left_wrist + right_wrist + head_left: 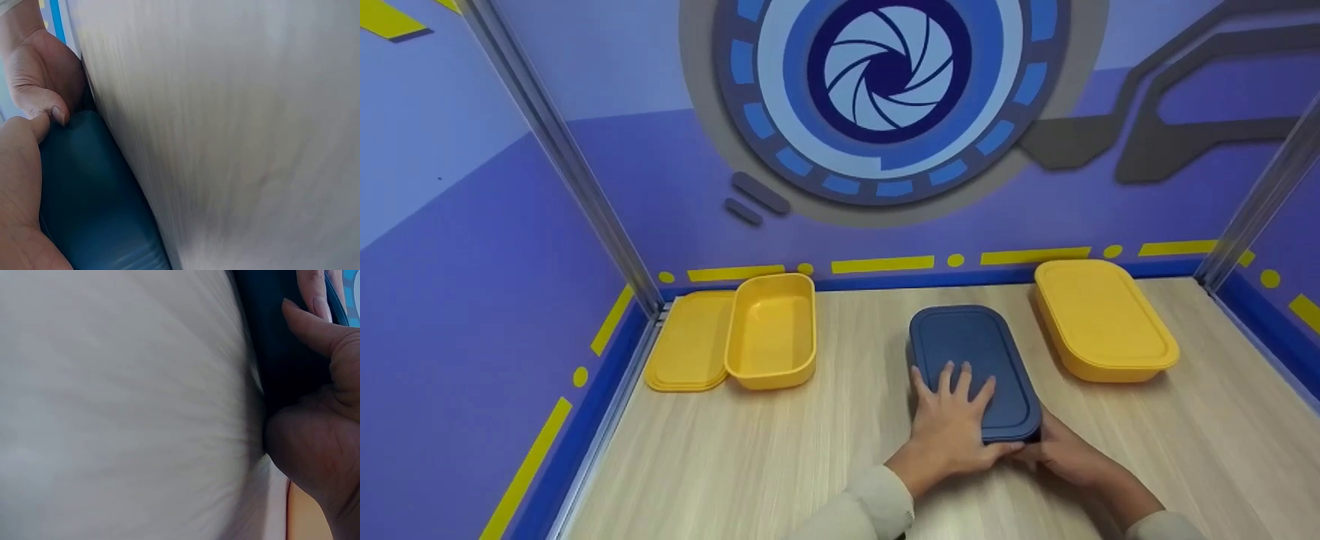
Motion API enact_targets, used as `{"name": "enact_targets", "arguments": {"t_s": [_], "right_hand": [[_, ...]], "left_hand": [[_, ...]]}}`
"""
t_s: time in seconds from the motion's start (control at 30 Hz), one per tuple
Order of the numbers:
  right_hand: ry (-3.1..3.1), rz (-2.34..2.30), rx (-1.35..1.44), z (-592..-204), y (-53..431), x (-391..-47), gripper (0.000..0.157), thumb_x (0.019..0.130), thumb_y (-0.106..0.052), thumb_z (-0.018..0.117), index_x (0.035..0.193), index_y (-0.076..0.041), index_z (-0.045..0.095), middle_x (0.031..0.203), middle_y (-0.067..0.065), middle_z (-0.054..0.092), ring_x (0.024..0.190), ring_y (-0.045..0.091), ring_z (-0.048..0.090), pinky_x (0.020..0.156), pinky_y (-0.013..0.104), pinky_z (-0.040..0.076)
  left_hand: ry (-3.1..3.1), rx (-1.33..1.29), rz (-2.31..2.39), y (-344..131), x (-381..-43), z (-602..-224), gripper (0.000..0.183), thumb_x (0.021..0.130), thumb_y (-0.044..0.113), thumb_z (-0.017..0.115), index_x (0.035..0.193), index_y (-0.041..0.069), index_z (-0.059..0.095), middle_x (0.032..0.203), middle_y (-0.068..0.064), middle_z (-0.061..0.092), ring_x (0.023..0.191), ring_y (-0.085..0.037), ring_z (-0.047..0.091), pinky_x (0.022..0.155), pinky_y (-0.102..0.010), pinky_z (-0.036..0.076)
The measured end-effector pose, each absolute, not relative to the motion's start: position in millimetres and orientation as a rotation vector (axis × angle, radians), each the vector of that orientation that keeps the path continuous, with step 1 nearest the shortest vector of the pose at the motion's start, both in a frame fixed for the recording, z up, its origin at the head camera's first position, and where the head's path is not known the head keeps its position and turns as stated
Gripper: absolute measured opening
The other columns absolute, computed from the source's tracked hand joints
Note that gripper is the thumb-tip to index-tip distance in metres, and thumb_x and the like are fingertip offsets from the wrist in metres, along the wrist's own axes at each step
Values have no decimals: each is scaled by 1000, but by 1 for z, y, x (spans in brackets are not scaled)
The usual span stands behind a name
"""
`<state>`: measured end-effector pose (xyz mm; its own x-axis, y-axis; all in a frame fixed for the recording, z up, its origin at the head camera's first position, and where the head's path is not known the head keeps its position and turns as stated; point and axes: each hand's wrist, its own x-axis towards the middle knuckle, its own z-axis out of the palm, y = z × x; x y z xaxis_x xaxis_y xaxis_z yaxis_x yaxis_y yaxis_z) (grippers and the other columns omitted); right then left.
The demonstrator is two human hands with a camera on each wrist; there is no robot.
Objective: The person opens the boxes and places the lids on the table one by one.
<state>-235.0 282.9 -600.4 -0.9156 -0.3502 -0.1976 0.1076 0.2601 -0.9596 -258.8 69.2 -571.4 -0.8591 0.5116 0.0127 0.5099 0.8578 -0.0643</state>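
A dark blue lidded food container (pixel 966 336) lies on the wooden table, right of the middle in the head view. My left hand (pixel 949 433) rests on its lid with spread, straight fingers; the thumb lies along the near edge. At the near right corner, my right hand (pixel 1069 456) grips the container, thumb on the near side, its other fingers mostly hidden behind the right wall. The left wrist view shows the container's side wall (pixel 95 185) beside the table and both thumbs close together. In the right wrist view the same wall (pixel 273 332) is in dark shadow.
On the left stands an open yellow container (pixel 772 330), its inside bare, with a yellow lid (pixel 690 341) lying against it. A yellow container with its lid on (pixel 1102 319) stands at the back right. Printed panels (pixel 870 240) enclose the table's back and sides.
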Motion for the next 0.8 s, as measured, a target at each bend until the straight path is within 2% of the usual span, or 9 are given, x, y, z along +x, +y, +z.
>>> {"name": "enact_targets", "arguments": {"t_s": [0.13,0.47,0.57,0.73,0.8], "right_hand": [[2165,-1680,-202,-601,283,-236,122,78,1,75,173,-17,1,182,14,1,136,-20,28,105,-2,20],[2180,-1656,-226,-600,285,-236,121,79,-2,77,173,-14,1,180,17,8,132,-5,38,104,5,29],[2197,-1649,-229,-600,286,-236,119,81,-5,79,172,-12,3,179,18,11,130,-7,40,103,7,31],[2181,-1684,-263,-601,286,-235,118,81,-1,76,172,-11,2,178,22,11,127,-9,42,102,8,34],[2166,-1692,-269,-601,287,-234,119,79,3,73,172,-11,0,177,23,11,125,-5,43,100,12,37]], "left_hand": [[-3028,-826,68,69,-258,-571,101,84,102,19,168,48,22,179,1,27,166,-31,28,121,-80,25],[-3035,-828,19,68,-258,-569,102,83,103,19,168,48,22,179,1,27,166,-32,27,122,-81,22],[-3037,-830,23,68,-258,-568,102,83,103,18,168,48,21,179,1,27,167,-32,27,122,-81,22],[-3005,-842,35,67,-258,-568,101,84,102,17,169,46,22,179,0,28,166,-31,27,121,-80,25],[-3001,-853,36,68,-259,-568,101,85,102,18,169,45,22,179,-1,28,166,-31,28,121,-80,26]]}}
